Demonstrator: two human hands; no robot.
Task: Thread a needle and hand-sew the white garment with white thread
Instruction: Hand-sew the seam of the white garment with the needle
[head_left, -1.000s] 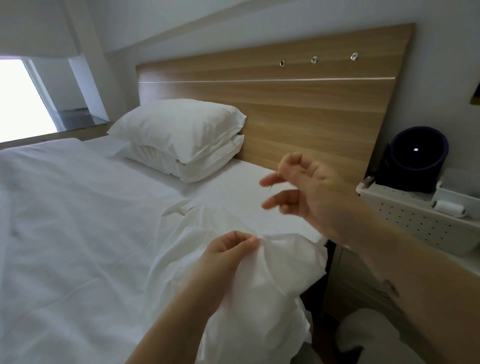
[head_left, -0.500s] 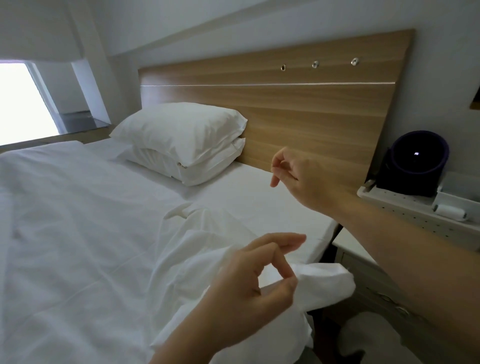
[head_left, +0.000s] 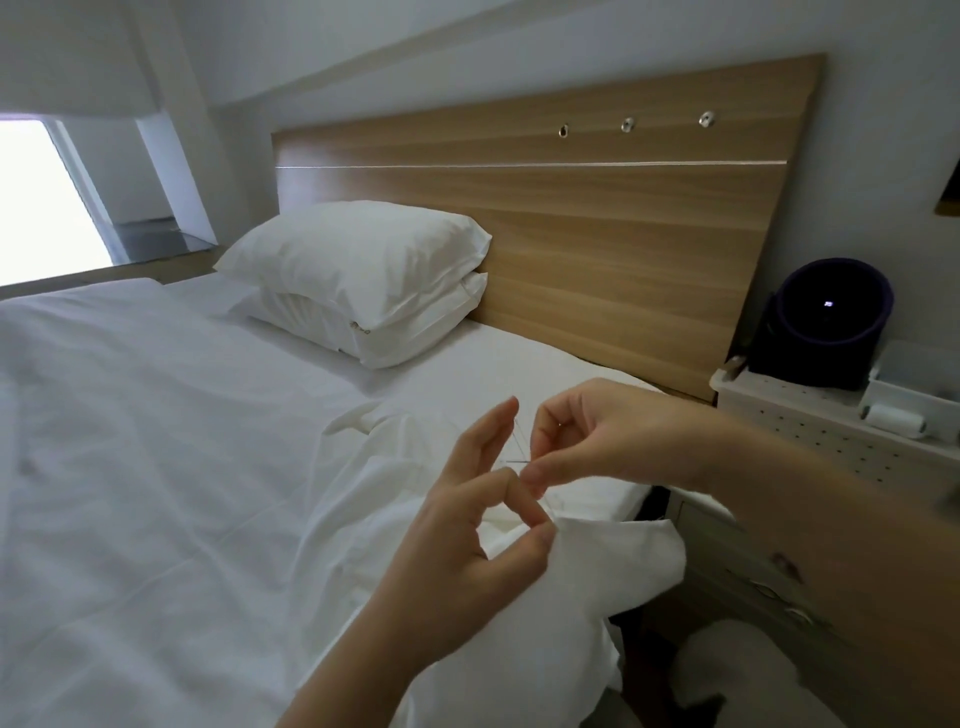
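Observation:
A white garment (head_left: 597, 582) lies bunched over the bed's right edge and my lap. My left hand (head_left: 467, 525) pinches a fold of it between thumb and index finger, the other fingers raised. My right hand (head_left: 592, 441) pinches a thin needle (head_left: 514, 461) that points left, just above the left hand's pinch. Fine white thread (head_left: 518, 431) runs up past my left fingers; its path is hard to follow. A spool of white thread (head_left: 896, 420) lies on the bedside shelf at the right.
The bed (head_left: 156, 467) with white sheets fills the left. Two stacked pillows (head_left: 358, 280) lean by the wooden headboard (head_left: 597, 218). A dark round device (head_left: 826, 322) sits on a white perforated shelf (head_left: 810, 436) at the right. A drawer unit (head_left: 743, 566) stands below it.
My right hand came down and toward me from near the headboard and now meets my left hand over the garment. The left hand's pinch stays on the fabric fold.

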